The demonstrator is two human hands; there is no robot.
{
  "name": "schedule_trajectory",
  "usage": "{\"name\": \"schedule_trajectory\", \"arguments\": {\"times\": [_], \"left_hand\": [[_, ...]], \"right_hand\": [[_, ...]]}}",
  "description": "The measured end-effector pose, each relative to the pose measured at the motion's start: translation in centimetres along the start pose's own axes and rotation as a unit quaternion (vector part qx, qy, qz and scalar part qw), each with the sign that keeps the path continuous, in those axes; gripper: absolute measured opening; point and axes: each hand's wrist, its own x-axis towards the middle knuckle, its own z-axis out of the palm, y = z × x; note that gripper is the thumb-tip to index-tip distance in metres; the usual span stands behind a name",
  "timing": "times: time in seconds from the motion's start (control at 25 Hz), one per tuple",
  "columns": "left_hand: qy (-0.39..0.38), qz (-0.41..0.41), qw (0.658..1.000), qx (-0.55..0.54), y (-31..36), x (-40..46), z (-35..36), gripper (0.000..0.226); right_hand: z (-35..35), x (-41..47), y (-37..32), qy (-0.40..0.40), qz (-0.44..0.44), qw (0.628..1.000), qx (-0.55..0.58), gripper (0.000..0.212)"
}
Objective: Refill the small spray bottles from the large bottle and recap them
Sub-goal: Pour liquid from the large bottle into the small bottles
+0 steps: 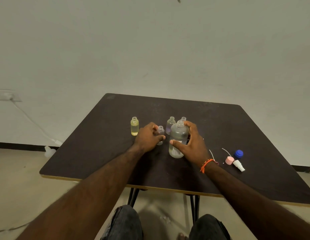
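The large clear bottle (178, 135) stands uncapped near the middle of the dark table (237, 129), with my right hand (192, 144) wrapped around its right side. My left hand (148, 137) grips a small clear bottle (160, 131), uncapped and upright, just left of the large one. A small bottle of yellow liquid (134, 126) stands open farther left. Another small bottle with a purplish tint (170, 124) stands behind, and the neck of a third (183, 119) shows behind the large bottle.
To the right lie a blue cap (238, 153), a pink spray cap (229, 160) with its dip tube, and a white spray head (238, 165). A white cable and a white bottle (49, 151) lie on the floor at the left. A wall stands behind the table.
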Motion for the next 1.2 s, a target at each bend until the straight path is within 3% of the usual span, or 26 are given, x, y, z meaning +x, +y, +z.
{"name": "schedule_trajectory", "arguments": {"times": [0.48, 1.2], "left_hand": [[-0.016, 0.035, 0.999, -0.006, -2.2, -4.5, -3.4, 0.028], [-0.025, 0.084, 0.993, 0.077, -1.0, -4.0, -2.9, 0.052]], "right_hand": [[0.9, 1.1, -2.2, -0.091, -0.092, 0.963, -0.237, 0.08], [0.0, 2.4, -2.0, -0.13, -0.105, 0.906, -0.389, 0.082]]}}
